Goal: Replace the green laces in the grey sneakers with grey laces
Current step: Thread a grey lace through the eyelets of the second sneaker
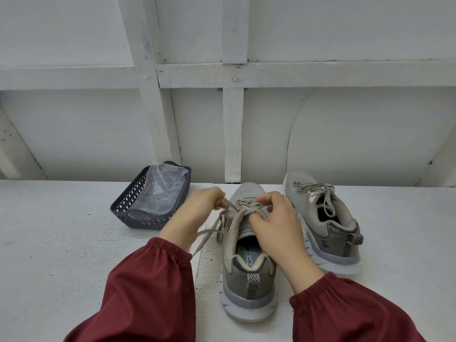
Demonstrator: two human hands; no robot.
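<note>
Near sneaker (246,275): stands in the lower centre of the frame, heel towards you, so the eyelets and tongue face up into your hands.
Grey lace (209,233): already crossed over the tongue. Its loose ends trail off the sneaker's left side onto the counter (61,243).
Left hand (197,213): grip pinched on a strand of the grey lace just left of the top eyelets. You appear to be drawing it taut sideways.
Right hand (278,225): fingers curled down over the lace crossings, thumb raised. The grip is closed on the lace there, and I judge it also steadies the shoe against the left hand's pull.
Far sneaker (330,218): centre right, just beside the near one, carrying a tied grey lace (318,191). That shoe looks finished.
Green laces: none in view.
Basket (138,218): centre left, well apart from your left hand, holding a clear plastic bag (162,186).
Stage: final tightening or tying of the second shoe, by my judgement.
Edges: the wall (98,132) rises directly behind both toes, so there is no room forward.
Open room: bare counter lies to the lower left and right. Pull slack to the left, where the basket stands short of the trailing ends.
Risk: your sleeves (153,280) lie near the loose ends and could snag them.
</note>
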